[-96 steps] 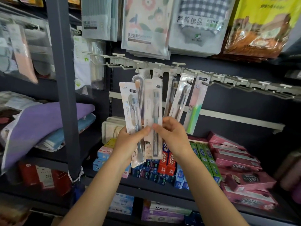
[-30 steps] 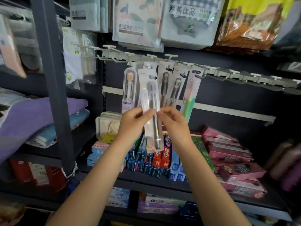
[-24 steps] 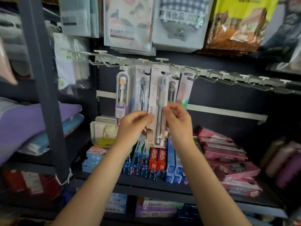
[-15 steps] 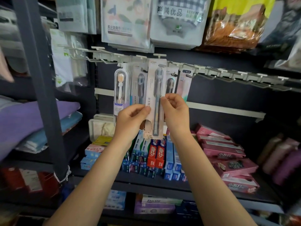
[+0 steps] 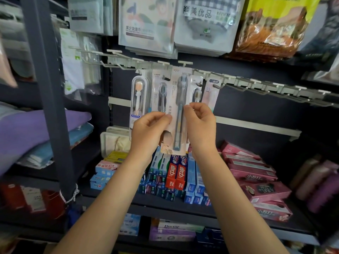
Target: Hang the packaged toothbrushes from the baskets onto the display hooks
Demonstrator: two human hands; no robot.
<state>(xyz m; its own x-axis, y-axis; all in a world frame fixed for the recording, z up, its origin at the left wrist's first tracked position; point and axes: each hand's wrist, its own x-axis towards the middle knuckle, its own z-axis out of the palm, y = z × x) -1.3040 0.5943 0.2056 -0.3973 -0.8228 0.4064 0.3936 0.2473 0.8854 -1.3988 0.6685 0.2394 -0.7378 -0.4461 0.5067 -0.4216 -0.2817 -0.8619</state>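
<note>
Both arms reach up and forward to the hook rail (image 5: 238,80). Left hand (image 5: 146,132) pinches the left edge of a toothbrush pack (image 5: 178,114) between thumb and curled fingers; right hand (image 5: 200,123) pinches the right edge the same way. The pack stands upright between the hands, its top at rail level, in front of the hung packs; whether its hole is on a hook cannot be told.

Against half a second ago: the pack sits slightly higher, top now meeting the rail, hands raised with it. Grip unchanged.

Around: a clear-cased brush (image 5: 139,98) hangs left of the held pack, a dark-brush pack (image 5: 161,94) just beside it, another pack (image 5: 197,90) partly hidden behind the held one, a pink pack (image 5: 211,96) furthest right. Bare hooks run rightward along the rail. Toothpaste boxes (image 5: 177,173) crowd the shelf below, pink boxes (image 5: 256,176) to their right. Folded towels (image 5: 36,132) lie left, behind a dark upright post (image 5: 49,88). Bagged goods (image 5: 207,24) hang above.
</note>
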